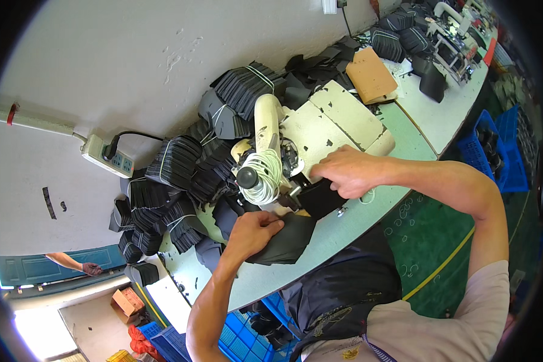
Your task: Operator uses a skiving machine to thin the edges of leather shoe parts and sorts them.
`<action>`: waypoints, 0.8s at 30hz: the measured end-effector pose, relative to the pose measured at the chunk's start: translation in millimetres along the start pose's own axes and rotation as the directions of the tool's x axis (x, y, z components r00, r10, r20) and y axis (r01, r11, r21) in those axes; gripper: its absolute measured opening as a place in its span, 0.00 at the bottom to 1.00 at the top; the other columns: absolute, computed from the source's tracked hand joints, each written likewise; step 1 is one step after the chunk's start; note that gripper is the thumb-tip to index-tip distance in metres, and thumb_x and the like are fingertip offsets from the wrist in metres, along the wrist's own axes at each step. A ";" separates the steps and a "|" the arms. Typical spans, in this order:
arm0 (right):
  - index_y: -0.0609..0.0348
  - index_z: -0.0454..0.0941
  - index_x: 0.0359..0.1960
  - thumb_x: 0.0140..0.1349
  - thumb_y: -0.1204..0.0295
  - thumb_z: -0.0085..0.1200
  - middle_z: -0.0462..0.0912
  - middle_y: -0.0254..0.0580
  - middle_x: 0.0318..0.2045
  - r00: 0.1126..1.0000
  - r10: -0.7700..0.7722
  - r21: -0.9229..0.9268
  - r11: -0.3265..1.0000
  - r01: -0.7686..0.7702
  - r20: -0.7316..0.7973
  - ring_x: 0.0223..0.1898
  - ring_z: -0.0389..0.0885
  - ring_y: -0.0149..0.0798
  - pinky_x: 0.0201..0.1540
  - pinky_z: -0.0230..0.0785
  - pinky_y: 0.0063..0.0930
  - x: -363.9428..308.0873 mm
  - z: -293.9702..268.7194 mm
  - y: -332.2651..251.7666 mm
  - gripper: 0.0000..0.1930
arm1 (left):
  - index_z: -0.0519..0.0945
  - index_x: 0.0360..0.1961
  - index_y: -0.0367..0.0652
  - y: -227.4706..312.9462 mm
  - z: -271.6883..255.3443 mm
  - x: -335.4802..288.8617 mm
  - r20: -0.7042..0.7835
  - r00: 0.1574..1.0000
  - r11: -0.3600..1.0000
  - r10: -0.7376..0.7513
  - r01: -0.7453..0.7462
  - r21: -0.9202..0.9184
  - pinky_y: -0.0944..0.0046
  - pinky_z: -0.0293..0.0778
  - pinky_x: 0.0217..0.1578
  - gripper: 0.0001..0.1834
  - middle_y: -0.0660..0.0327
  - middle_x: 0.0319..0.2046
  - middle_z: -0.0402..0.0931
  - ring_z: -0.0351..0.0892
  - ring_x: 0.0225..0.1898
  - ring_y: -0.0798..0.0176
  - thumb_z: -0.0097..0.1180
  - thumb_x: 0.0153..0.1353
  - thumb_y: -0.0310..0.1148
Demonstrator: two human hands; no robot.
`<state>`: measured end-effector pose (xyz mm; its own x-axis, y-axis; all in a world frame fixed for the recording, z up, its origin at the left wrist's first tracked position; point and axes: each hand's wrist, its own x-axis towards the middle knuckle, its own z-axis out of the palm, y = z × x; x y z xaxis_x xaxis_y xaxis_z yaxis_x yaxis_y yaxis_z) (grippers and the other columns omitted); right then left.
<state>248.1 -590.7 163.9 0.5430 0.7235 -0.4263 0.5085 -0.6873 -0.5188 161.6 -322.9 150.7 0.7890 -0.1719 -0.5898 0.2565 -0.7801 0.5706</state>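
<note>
A cream bench machine (268, 123) with a curved arm stands on the pale green table, with a coil of whitish-green cord (262, 175) hung round its front. My left hand (253, 234) is closed, thumb against fingers, on dark grey cut pieces (286, 240) lying in front of the machine. My right hand (350, 172) reaches in from the right with bent fingers, its fingertips at the edge of a flat black panel (320, 198) beside the machine's head. Whatever may be under those fingertips is hidden.
Strapped stacks of dark pieces (174, 161) crowd the table along the wall. A power strip (107, 155) is on the wall at left. Loose scraps lie behind the machine, near a tan card (371, 75). Blue crates (244, 338) stand below. Another person's hand (92, 269) shows far left.
</note>
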 end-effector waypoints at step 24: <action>0.62 0.76 0.54 0.44 0.78 0.46 0.76 0.59 0.52 0.984 -0.122 0.009 0.993 0.121 0.127 0.58 0.72 0.57 0.62 0.63 0.46 17.8 -2.4 -8.2 0.30 | 0.86 0.42 0.41 -13.6 5.4 13.5 -0.052 0.996 0.991 0.077 -0.082 -0.105 0.61 0.74 0.40 0.17 0.52 0.32 0.84 0.83 0.34 0.57 0.62 0.57 0.42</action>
<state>255.2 -572.3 162.3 0.3876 0.8040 -0.4509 0.5647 -0.5937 -0.5733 165.7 -317.9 131.9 0.8343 -0.2004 -0.5136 0.2477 -0.6961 0.6739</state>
